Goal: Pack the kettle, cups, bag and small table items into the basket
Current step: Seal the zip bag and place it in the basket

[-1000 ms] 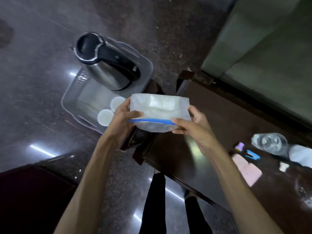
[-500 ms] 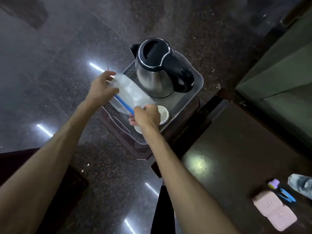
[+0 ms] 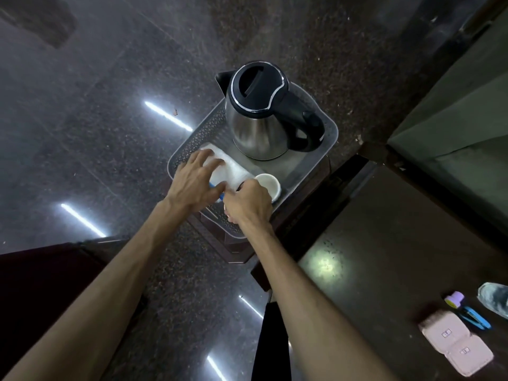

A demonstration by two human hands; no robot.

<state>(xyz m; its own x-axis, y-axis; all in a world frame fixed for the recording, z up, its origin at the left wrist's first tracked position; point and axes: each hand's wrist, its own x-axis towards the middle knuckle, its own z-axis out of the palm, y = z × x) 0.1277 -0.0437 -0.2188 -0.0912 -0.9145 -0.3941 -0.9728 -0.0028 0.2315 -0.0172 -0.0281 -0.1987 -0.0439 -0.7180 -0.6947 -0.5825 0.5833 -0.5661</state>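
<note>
You are pressing the bag (image 3: 231, 169) flat into the basket (image 3: 331, 133) beside the kettle (image 3: 261, 125): left hand (image 3: 196, 185) spread over it, right hand (image 3: 248, 203) pinching its near edge. Keep it clear of the cup (image 3: 268, 182) just beyond your right knuckles.

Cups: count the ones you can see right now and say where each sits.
1 in plain view: a white cup in the basket, just beyond the right hand. That hand covers the spot beside it, so another cup may be hidden underneath.
</note>
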